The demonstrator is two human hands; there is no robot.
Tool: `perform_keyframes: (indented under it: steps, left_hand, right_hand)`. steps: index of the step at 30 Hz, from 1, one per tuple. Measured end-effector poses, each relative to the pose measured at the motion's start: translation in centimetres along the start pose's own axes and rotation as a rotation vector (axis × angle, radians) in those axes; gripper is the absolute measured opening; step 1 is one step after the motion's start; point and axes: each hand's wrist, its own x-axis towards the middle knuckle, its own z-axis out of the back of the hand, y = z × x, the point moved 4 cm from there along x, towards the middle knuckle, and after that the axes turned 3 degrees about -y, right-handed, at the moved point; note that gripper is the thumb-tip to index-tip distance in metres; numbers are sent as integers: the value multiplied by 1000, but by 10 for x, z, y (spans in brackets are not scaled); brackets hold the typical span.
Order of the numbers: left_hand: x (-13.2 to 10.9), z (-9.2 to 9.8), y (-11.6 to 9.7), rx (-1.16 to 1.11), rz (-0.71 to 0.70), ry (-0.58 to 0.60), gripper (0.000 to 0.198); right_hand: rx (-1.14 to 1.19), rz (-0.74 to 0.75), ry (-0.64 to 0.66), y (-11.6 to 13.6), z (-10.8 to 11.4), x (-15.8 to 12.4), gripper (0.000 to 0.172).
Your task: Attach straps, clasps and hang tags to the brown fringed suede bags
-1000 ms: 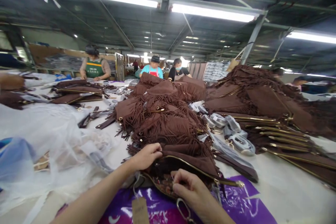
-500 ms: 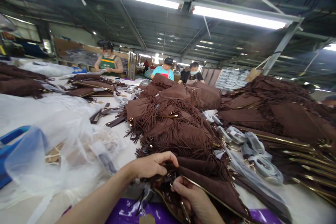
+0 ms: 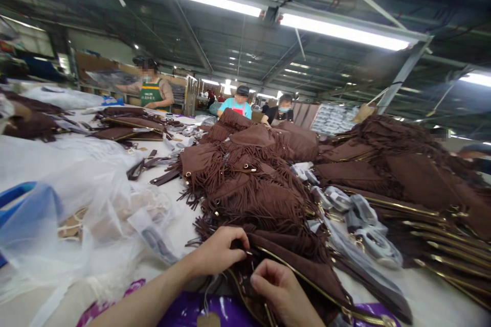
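Observation:
A dark brown bag [image 3: 307, 271] with a gold zip lies open at the lower middle, on shiny purple plastic [image 3: 226, 311]. My left hand [image 3: 220, 250] pinches the bag's upper edge near the end of the opening. Close beside it, my right hand [image 3: 274, 283] is over the opening, thumb and forefinger pressed together; what they hold, if anything, is too small to tell. A brown paper tag [image 3: 208, 320] on a white string hangs below my left hand. Directly beyond my hands is a pile of fringed brown bags [image 3: 253, 189].
More brown bags [image 3: 418, 179] are heaped at right, beside plastic-wrapped straps [image 3: 368, 219]. Clear plastic bags [image 3: 95, 199] and a blue item [image 3: 15, 194] lie at left. Three people [image 3: 151, 94] [image 3: 238, 103] [image 3: 282, 112] stand across the table.
My right hand has risen slightly off the bag's opening, its fingers curled tighter. The view has shifted slightly. The person in the green apron now reaches an arm out to the side.

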Motion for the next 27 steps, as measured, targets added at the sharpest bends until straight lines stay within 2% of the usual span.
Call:
perform_keyframes:
  steps: [2, 4, 8, 14, 18, 22, 25, 27]
  left_hand:
    - [0, 1, 2, -25, 6, -2, 19]
    - [0, 0, 3, -43, -2, -1, 19]
    - [0, -1, 3, -85, -12, -7, 20]
    - [1, -1, 3, -115, 35, -9, 20]
    - [1, -1, 3, -125, 44, -2, 20]
    - [0, 0, 0, -157, 29, -3, 21]
    - [-2, -2, 0, -255, 99, 18, 16]
    - [-2, -4, 0, -317, 146, -15, 14]
  right_hand:
    - [-77, -10, -42, -4, -1, 2, 21]
    - [-89, -23, -84, -6, -4, 6, 19]
    - [-59, 2, -101, -4, -8, 12, 26]
    - [-25, 63, -137, 0, -2, 8, 28]
    - [46, 30, -164, -4, -3, 13, 29]
    - [107, -8, -165, -10, -8, 23, 38]
    - [132, -31, -186, -11, -9, 27, 45]
    - [128, -34, -204, -9, -10, 26, 46]
